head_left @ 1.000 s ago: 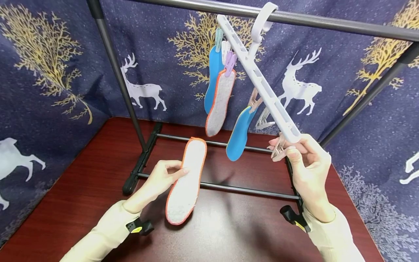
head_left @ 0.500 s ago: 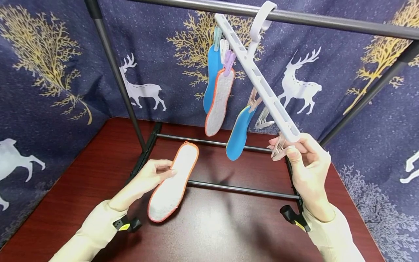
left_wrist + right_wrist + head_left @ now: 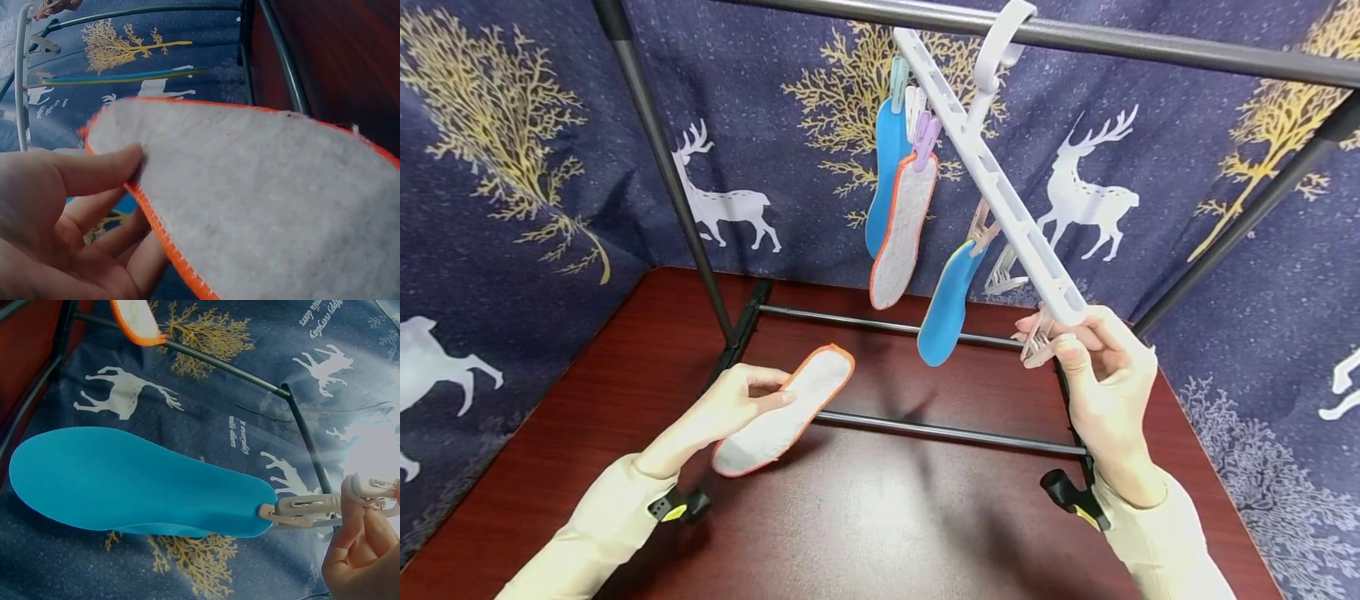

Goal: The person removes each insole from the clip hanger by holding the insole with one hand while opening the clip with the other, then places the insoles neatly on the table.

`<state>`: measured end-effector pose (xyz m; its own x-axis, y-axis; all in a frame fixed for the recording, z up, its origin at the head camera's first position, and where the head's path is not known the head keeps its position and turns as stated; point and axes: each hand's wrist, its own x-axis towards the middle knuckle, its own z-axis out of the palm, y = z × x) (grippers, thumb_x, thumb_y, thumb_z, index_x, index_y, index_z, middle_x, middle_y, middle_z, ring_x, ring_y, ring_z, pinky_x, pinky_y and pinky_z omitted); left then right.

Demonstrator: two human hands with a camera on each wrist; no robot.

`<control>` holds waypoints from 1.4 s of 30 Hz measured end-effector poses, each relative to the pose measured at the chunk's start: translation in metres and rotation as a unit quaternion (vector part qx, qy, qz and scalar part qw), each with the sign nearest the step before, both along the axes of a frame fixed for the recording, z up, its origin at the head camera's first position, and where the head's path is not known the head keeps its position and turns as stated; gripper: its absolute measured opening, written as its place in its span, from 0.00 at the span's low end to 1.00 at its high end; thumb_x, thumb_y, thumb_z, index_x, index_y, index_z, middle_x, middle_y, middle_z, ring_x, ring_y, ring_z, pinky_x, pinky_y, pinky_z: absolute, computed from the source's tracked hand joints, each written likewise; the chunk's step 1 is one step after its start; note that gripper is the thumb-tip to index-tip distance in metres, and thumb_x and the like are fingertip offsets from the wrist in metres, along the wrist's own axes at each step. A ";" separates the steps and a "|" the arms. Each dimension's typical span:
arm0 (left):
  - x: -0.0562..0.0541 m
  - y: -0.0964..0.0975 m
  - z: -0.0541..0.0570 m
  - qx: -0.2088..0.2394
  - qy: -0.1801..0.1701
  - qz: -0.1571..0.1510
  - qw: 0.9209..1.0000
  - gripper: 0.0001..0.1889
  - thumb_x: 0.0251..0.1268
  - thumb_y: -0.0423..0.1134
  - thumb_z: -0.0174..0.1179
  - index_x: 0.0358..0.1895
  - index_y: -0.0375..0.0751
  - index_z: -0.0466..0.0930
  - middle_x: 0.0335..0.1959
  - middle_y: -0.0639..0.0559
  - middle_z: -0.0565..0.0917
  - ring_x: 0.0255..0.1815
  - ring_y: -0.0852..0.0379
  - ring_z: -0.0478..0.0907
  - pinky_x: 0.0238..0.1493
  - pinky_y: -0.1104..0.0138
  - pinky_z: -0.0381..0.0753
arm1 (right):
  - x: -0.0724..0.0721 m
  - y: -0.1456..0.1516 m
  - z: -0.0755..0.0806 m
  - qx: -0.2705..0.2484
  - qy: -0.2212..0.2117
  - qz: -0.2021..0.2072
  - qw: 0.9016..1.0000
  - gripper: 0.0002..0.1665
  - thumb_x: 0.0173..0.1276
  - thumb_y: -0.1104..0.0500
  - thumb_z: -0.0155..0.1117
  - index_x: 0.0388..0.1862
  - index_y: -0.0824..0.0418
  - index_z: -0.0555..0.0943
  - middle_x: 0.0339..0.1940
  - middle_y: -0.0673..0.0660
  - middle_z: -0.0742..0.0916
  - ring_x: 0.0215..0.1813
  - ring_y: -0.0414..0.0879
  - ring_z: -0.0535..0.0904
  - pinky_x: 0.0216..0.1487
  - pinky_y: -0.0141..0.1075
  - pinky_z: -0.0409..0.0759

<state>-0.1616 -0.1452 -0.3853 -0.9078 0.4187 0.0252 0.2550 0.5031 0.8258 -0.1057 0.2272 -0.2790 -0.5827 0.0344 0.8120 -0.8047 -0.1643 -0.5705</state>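
Observation:
My left hand (image 3: 730,410) pinches a white fuzzy insole (image 3: 793,408) with orange edging between thumb and fingers; it tilts, upper end to the right, above the table. In the left wrist view the thumb lies on the insole's (image 3: 250,187) fuzzy face. On the right, my right hand (image 3: 1108,375) pinches a pale pink clothespin (image 3: 1040,340) under the near end of a white clip hanger (image 3: 1000,183). Clipped to that hanger are a near blue insole (image 3: 951,308), a grey orange-edged insole (image 3: 905,233) and a far blue insole (image 3: 887,175).
The hanger hooks over a dark metal rail (image 3: 1112,52). The rack's lower bars (image 3: 940,432) cross above the red-brown table (image 3: 880,533). A white clothespin (image 3: 1006,273) hangs without an insole. Behind stands a blue cloth (image 3: 820,208) printed with deer and trees.
My left hand has moved left, and the white insole has tilted flatter, its lower end swinging left and up. The right hand stays at the clothespin.

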 end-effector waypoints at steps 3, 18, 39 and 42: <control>0.001 0.001 0.002 -0.029 0.032 0.003 0.999 0.12 0.62 0.36 0.64 0.48 0.42 0.86 0.44 0.47 0.88 0.47 0.55 0.82 0.42 0.69 0.81 | 0.000 0.001 0.000 0.000 -0.002 -0.002 1.000 0.11 0.67 0.71 0.59 0.39 0.82 0.74 0.27 0.62 0.88 0.37 0.52 0.87 0.46 0.37 0.84; 0.004 0.012 -0.016 -0.120 0.312 -0.135 0.933 0.10 0.55 0.33 0.69 0.39 0.52 0.87 0.26 0.64 0.80 0.25 0.72 0.70 0.27 0.77 0.72 | 0.001 0.001 -0.001 -0.002 -0.004 0.001 1.000 0.08 0.67 0.73 0.58 0.37 0.82 0.74 0.26 0.62 0.88 0.39 0.53 0.87 0.46 0.37 0.84; 0.022 0.031 -0.042 -0.228 0.345 -0.177 0.893 0.07 0.50 0.36 0.72 0.30 0.53 0.84 0.27 0.64 0.79 0.26 0.69 0.76 0.27 0.73 0.76 | 0.001 0.001 -0.002 -0.001 -0.011 -0.003 1.000 0.06 0.67 0.74 0.56 0.36 0.81 0.74 0.26 0.61 0.87 0.38 0.53 0.86 0.45 0.36 0.84; 0.023 0.033 -0.042 -0.237 0.332 -0.185 0.894 0.07 0.50 0.36 0.71 0.28 0.53 0.82 0.26 0.64 0.79 0.25 0.69 0.75 0.27 0.72 0.77 | 0.001 0.002 -0.002 -0.001 -0.012 -0.004 1.000 0.06 0.66 0.74 0.56 0.36 0.81 0.74 0.25 0.61 0.87 0.38 0.52 0.86 0.45 0.36 0.83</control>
<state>-0.1383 -0.1122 -0.4271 -0.5557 0.7939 0.2469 0.8313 0.5358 0.1479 -0.1052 0.2292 -0.2807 -0.6019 0.0401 0.7976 -0.7919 -0.1592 -0.5896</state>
